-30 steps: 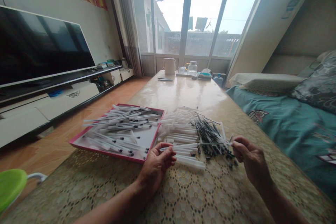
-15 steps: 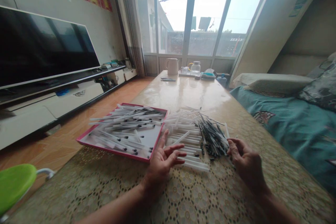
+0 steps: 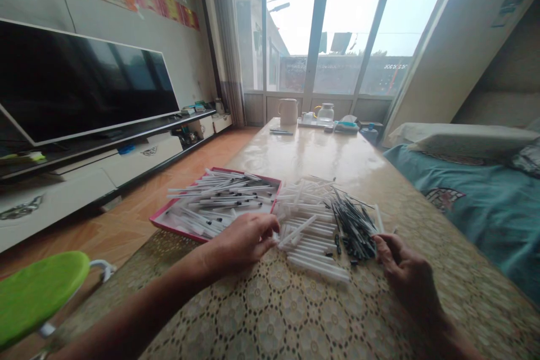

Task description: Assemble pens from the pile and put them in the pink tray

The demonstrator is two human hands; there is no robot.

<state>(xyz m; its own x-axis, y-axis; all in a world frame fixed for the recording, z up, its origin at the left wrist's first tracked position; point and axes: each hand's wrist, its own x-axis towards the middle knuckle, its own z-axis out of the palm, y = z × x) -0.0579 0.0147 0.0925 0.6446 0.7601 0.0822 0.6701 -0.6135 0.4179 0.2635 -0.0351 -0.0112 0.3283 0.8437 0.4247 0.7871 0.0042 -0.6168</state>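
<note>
My left hand [image 3: 247, 239] is closed in a pinch at the left ends of the white plastic pen tubes [image 3: 314, 244], with a bit of white at its fingertips. On the right, my right hand [image 3: 403, 264] has thumb and fingers pressed together at the edge of a heap of thin dark pen refills [image 3: 354, 225]; what it pinches is too small to make out. Small black caps [image 3: 337, 243] lie between tubes and refills. Beside my left forearm, a pink-rimmed tray [image 3: 160, 218] carries many white tubes with black ends [image 3: 228, 188], partly hidden by my left hand.
A patterned cloth [image 3: 278, 315] covers the long table. At its far end stand a beige kettle [image 3: 288, 111], a glass jug [image 3: 325, 115] and a tissue pack [image 3: 346, 125]. A green stool [image 3: 42, 295] is at the left, a bed or sofa [image 3: 476, 180] at the right.
My left hand has turned over from spread fingers beside the tray to a pinch at the tubes' ends. My right hand stays by the refills. The view has swung slightly left.
</note>
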